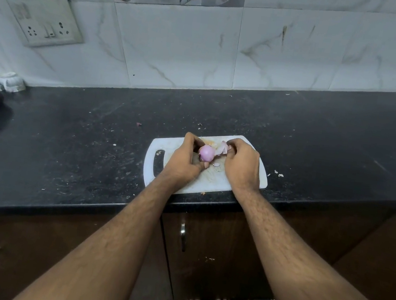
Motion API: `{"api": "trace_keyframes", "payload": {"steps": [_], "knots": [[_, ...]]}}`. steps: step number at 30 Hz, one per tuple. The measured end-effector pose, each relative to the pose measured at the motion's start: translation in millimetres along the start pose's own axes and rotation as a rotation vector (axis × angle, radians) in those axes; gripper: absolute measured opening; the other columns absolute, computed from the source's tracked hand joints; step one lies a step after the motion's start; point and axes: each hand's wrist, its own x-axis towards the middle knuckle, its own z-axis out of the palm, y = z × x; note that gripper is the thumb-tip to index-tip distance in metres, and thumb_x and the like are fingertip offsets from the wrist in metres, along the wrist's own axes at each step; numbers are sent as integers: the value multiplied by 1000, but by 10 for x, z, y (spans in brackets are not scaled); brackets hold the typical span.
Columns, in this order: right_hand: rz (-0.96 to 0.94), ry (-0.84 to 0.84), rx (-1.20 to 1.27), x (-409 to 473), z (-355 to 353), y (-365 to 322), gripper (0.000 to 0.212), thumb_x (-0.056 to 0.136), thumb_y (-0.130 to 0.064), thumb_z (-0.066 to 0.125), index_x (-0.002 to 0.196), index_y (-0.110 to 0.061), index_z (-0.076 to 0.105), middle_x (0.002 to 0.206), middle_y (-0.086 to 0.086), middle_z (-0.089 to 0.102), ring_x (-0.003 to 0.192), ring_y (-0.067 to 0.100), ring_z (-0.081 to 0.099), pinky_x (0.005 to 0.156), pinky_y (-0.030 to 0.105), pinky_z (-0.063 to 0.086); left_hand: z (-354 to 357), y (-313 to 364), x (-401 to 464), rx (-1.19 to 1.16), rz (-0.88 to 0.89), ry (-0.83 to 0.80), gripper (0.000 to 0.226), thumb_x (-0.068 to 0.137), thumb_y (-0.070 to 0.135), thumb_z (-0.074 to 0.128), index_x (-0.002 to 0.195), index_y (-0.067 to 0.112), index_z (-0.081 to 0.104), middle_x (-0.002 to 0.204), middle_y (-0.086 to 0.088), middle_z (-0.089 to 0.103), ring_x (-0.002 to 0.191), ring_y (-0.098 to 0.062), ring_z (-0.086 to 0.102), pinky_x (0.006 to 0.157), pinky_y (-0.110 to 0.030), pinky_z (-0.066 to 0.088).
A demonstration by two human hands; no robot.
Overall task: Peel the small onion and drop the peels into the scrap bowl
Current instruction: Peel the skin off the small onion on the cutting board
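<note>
Onion (207, 152), small and purple, sits cupped in the left hand (185, 157), whose fingers (191, 137) curl closed around its far and left side while the thumb presses in from below. Its facing surface looks smooth and already bare. The right hand (240, 163) is just beside it, fingers pinched shut on a pale strip of peel (223, 148) that runs back to the onion's right side, seemingly attached there. Both hands hover just above a white cutting board (259, 176), which lies at the near edge of the dark desk (90, 147). A few loose scraps (216, 164) lie on the board beneath the hands, and more flecks sit on the desk off the board's right end.

Peeling looks well underway, with this strip probably among the last. Next the strip needs pulling free while the left hand steadies the bulb. No scrap bowl is in view, so it must first be found.
</note>
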Motion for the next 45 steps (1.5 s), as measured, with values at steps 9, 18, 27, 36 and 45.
{"api": "trace_keyframes", "payload": {"steps": [9, 18, 27, 36, 45], "knots": [[-193, -283, -49, 11, 33, 10, 30, 102, -35, 43, 110, -28, 72, 99, -7, 63, 100, 17, 59, 86, 37, 48, -6, -39, 24, -77, 37, -17, 38, 90, 3, 72, 123, 19, 60, 121, 4, 72, 116, -10, 67, 98, -21, 51], [-186, -223, -314, 11, 61, -31, 16, 101, -13, 42, 91, -20, 52, 99, -2, 62, 95, 22, 44, 81, 39, 41, -39, -55, 25, -158, 11, -38, 41, 82, 0, 80, 110, 20, 59, 116, 2, 76, 112, -12, 71, 98, -22, 54], [-202, -231, -267, 36, 62, 2, 36, 94, -6, 43, 118, -19, 67, 117, 4, 58, 111, 26, 47, 92, 42, 46, -51, -40, 13, -106, 61, -47, 42, 82, 1, 80, 114, 22, 63, 117, 7, 74, 114, -7, 68, 99, -17, 50], [-243, -157, -17, 1, 19, -4, 25, 99, -39, 56, 116, -26, 69, 108, -10, 72, 101, 14, 62, 96, 47, 48, -50, -16, -6, -29, 53, -7, 62, 80, 0, 70, 137, 23, 62, 128, 3, 69, 115, -11, 67, 103, -29, 53], [-142, -144, 61, 12, 4, 17, 15, 96, -33, 62, 100, -25, 73, 90, -12, 74, 88, 8, 67, 87, 36, 56, 33, 26, 29, 152, -35, 96, 59, 81, 47, 83, 125, 14, 64, 120, 1, 68, 116, -17, 61, 101, -36, 50]]}}
